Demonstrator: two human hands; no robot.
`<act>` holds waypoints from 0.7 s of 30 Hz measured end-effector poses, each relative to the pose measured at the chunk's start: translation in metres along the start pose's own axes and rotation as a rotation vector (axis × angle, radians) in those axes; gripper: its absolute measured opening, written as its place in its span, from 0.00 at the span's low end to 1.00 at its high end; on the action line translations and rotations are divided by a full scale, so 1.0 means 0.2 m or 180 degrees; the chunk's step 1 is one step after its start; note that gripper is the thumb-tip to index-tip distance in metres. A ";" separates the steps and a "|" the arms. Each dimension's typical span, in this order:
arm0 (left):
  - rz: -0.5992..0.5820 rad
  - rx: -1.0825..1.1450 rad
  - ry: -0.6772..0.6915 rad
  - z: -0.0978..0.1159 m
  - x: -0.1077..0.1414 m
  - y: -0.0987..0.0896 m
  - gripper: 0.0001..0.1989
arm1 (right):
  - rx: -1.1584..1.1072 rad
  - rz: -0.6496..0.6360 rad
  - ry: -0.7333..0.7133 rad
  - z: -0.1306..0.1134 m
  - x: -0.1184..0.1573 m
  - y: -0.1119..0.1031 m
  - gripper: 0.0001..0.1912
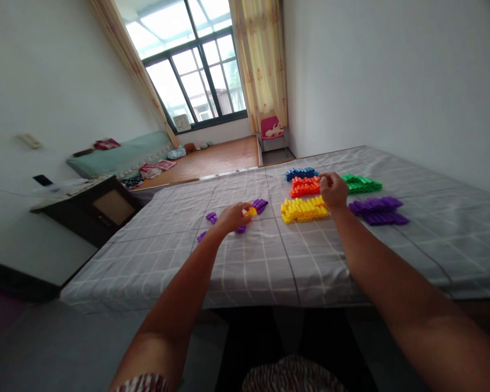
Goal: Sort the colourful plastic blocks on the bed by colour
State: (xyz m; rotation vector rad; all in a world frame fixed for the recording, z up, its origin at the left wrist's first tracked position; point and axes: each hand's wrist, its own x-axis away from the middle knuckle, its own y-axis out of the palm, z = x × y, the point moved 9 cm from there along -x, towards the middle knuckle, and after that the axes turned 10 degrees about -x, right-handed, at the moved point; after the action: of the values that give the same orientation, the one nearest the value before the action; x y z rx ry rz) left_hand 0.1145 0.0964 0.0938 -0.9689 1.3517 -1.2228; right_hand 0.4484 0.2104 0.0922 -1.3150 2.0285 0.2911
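My left hand (233, 216) is closed on a small yellow piece (251, 212), with a bit of orange at its fingertips. Around it lie loose purple pieces (259, 206), some to its left. My right hand (334, 188) has its fingers pinched together at the right end of an orange pile (304, 187); what it holds, if anything, is hidden. Just below that hand is a yellow pile (304, 209). A blue pile (301, 173) sits behind the orange one. Right of my right hand are a green pile (363, 184) and a purple pile (379, 210).
The piles rest on a bed-like surface with a grey checked cloth (245, 272). A dark cabinet (106, 209) stands at the left. A white wall borders the right side. Farther back are a pink chair (270, 126) and a wooden platform (228, 157).
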 end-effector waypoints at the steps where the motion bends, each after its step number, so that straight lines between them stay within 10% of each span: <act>1: -0.0026 0.0084 0.0290 0.11 -0.02 0.01 0.21 | 0.0014 0.0001 -0.0006 0.00 0.00 0.00 0.16; 6: -0.0088 0.0535 0.1250 0.44 -0.06 0.09 0.25 | 0.0017 -0.0003 0.0020 0.01 0.00 0.00 0.17; 15: -0.0242 0.0565 0.0585 0.35 -0.10 0.26 0.19 | -0.0171 -0.0043 0.0054 -0.01 0.00 0.02 0.16; 21: 0.0133 0.0690 0.0224 0.37 -0.18 0.09 0.17 | -0.0246 0.0051 0.0172 0.00 -0.01 -0.01 0.16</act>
State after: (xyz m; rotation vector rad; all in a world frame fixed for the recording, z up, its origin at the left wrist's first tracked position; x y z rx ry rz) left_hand 0.1949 0.1227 0.0846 -0.7480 1.2572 -1.3511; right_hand 0.4502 0.2114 0.0946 -1.3675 2.0924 0.3477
